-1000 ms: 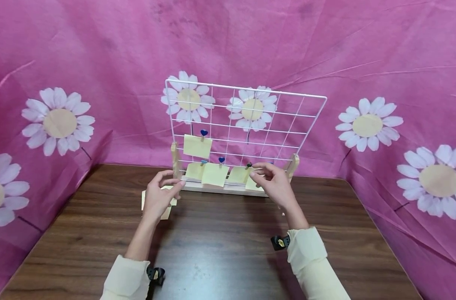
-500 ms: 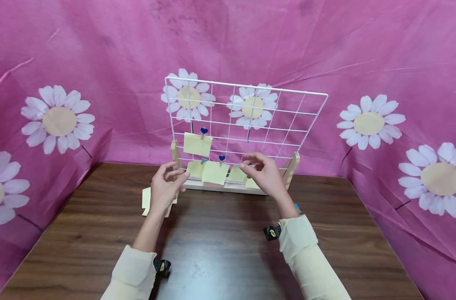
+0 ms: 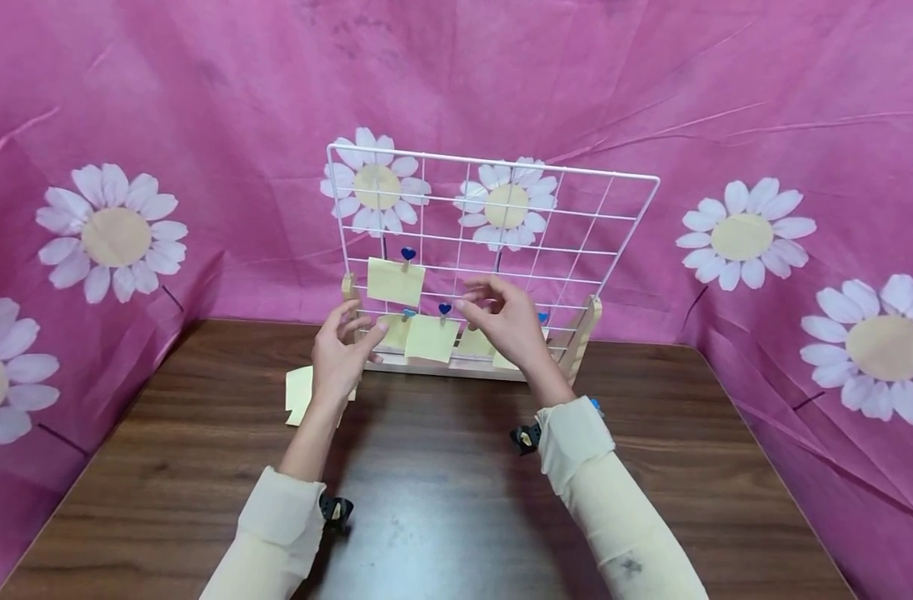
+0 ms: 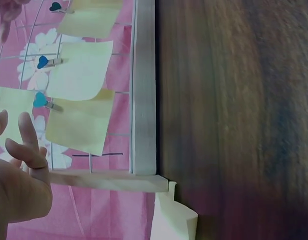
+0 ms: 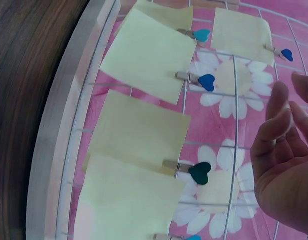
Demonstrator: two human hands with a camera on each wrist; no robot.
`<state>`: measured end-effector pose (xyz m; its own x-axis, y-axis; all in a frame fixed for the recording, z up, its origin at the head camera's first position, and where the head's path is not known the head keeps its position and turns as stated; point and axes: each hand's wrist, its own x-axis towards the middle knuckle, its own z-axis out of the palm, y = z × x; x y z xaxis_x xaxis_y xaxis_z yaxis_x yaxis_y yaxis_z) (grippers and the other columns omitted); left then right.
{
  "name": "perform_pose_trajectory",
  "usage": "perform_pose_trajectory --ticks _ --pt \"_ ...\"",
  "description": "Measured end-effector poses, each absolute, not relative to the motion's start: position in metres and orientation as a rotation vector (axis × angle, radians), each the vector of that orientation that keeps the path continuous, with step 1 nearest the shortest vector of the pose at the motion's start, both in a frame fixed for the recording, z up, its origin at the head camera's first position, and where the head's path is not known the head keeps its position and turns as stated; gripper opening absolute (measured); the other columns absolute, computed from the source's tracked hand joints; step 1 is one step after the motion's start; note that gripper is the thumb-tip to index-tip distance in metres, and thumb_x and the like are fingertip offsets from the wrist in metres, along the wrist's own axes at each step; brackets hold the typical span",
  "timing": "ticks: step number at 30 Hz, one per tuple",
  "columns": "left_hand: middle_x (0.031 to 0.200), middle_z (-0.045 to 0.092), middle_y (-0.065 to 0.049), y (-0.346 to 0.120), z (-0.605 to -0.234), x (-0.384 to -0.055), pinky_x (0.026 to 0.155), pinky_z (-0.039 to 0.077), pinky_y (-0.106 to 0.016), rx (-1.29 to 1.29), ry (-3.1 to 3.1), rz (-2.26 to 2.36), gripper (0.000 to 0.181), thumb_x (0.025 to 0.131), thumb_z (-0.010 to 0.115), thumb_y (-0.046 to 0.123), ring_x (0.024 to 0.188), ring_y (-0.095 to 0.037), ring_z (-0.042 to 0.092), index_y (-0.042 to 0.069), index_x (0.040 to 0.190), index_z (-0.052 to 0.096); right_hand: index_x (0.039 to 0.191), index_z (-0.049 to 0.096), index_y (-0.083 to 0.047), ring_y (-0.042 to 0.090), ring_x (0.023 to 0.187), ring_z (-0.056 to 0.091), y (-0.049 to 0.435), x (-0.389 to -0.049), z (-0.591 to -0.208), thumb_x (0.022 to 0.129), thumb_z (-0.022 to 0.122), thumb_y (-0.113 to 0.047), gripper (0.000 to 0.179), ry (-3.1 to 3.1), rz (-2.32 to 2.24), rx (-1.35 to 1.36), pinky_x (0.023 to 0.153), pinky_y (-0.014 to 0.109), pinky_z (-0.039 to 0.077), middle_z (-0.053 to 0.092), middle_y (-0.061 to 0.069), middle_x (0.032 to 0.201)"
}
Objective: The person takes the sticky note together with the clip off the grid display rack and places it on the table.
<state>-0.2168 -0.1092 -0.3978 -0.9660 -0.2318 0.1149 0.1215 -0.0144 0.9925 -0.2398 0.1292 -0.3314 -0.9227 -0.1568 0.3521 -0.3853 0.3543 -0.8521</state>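
Note:
A white wire grid (image 3: 576, 217) stands upright in a wooden base (image 3: 426, 367). Yellow notes hang along its lower rows, held by small heart-topped clothespins; one note (image 3: 394, 282) sits higher at the left. Two dark-blue hearts (image 5: 206, 82), a dark-green heart (image 5: 199, 173) and light-blue ones (image 4: 40, 99) show in the wrist views. My left hand (image 3: 340, 350) is raised before the lower left corner, fingers loosely bent, holding nothing. Bare-fingered too, my right hand (image 3: 505, 321) hovers before the grid's middle, its fingertips near the lower-row clothespins, hiding part of the notes behind.
Loose yellow notes (image 3: 299, 392) lie on the brown wooden table (image 3: 426, 500) left of the grid, partly behind my left hand. A small blue item (image 3: 596, 406) peeks out beside my right sleeve. Pink cloth (image 3: 239, 83) with daisies hangs behind.
My right hand has moved left and up, away from the rightmost note, uncovering a blue heart there. My left hand has shifted up and slightly right. The notes on the grid stay put.

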Motion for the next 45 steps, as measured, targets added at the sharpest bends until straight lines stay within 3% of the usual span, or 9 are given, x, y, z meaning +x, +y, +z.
perform_pose_trajectory --ticks 8,12,18,22,29,38,45 --pt "0.13 0.061 -0.018 -0.103 -0.391 -0.224 0.057 0.059 -0.032 0.125 -1.98 -2.045 0.066 0.088 0.081 0.016 0.066 -0.011 0.066 0.009 0.146 0.051 0.117 0.072 -0.004 0.021 0.079 0.065 0.112 -0.249 -0.32 0.089 0.078 -0.014 0.03 -2.361 1.538 0.529 0.069 0.027 0.049 0.074 0.01 0.097" --pt "0.13 0.061 -0.018 -0.101 -0.388 -0.225 0.056 0.059 -0.031 0.121 -2.021 -1.997 0.066 0.089 0.08 0.019 0.069 -0.015 0.067 0.011 0.147 0.05 0.115 0.071 -0.001 0.023 0.077 0.066 0.102 -0.254 -0.316 0.09 0.077 -0.011 0.028 -2.334 1.55 0.569 0.067 0.027 0.05 0.074 0.012 0.096" --pt "0.135 0.06 -0.02 -0.093 -0.389 -0.225 0.058 0.058 -0.029 0.081 -2.125 -1.865 0.072 0.09 0.078 0.027 0.062 -0.026 0.069 0.016 0.152 0.044 0.114 0.071 0.001 0.024 0.081 0.068 0.092 -0.258 -0.312 0.09 0.078 -0.014 0.029 -2.3 1.544 0.534 0.074 0.03 0.052 0.075 0.013 0.096" --pt "0.138 0.058 -0.018 -0.09 -0.388 -0.225 0.058 0.059 -0.033 0.097 -2.148 -1.851 0.077 0.09 0.077 0.031 0.067 -0.038 0.071 0.02 0.155 0.038 0.112 0.072 0.0 0.023 0.09 0.068 0.087 -0.262 -0.311 0.09 0.078 -0.014 0.026 -2.296 1.49 0.516 0.082 0.033 0.053 0.075 0.013 0.097" --pt "0.14 0.058 -0.016 -0.086 -0.386 -0.228 0.06 0.056 -0.03 0.153 -2.2 -1.847 0.08 0.091 0.075 0.035 0.07 -0.041 0.071 0.02 0.156 0.031 0.115 0.073 -0.001 0.022 0.08 0.07 0.075 -0.262 -0.303 0.091 0.076 -0.013 0.026 -2.337 1.462 0.485 0.072 0.031 0.057 0.075 0.01 0.097" --pt "0.139 0.057 -0.018 -0.083 -0.385 -0.23 0.054 0.057 -0.031 0.151 -2.162 -1.909 0.08 0.092 0.074 0.029 0.066 -0.042 0.07 0.022 0.156 0.027 0.127 0.069 -0.004 0.019 0.07 0.07 0.055 -0.261 -0.301 0.095 0.073 -0.014 0.034 -2.412 1.363 0.557 0.059 0.024 0.057 0.075 0.01 0.098" --pt "0.136 0.057 -0.017 -0.08 -0.383 -0.231 0.05 0.056 -0.03 0.129 -2.157 -1.897 0.075 0.094 0.072 0.026 0.068 -0.044 0.069 0.02 0.155 0.03 0.132 0.067 -0.005 0.014 0.071 0.066 0.048 -0.258 -0.299 0.096 0.07 -0.017 0.038 -2.475 1.142 0.526 0.049 0.023 0.045 0.076 0.006 0.095"
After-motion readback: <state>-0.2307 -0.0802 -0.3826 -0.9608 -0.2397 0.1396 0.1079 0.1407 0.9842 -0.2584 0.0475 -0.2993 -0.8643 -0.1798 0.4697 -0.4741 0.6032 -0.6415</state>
